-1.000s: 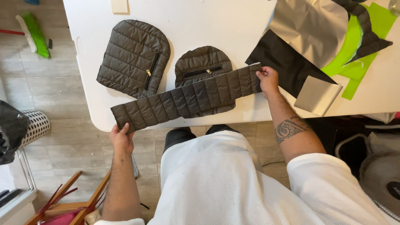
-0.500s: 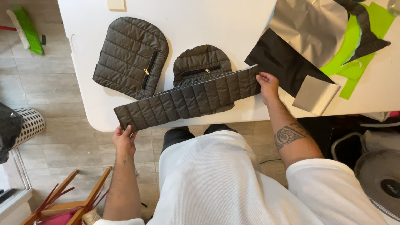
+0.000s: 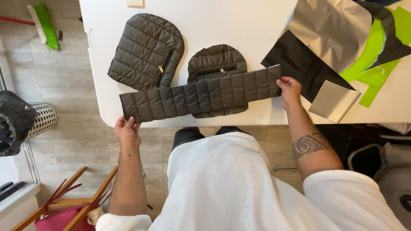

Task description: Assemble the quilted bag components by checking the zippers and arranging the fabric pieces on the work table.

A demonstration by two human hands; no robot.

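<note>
no packages, labels, signs or screens in view

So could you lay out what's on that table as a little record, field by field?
Left hand: left hand grips the left end of the long dark quilted fabric strip, at the table's edge.
Right hand: right hand holds the strip's right end.
Strip: stretched flat across the white table, overlapping the smaller panel.
Panels: large rounded dark quilted panel with a zip; smaller rounded dark quilted panel with a zip.
Right side: black sheet, grey sheet, bright green pieces, small grey square piece.
</note>
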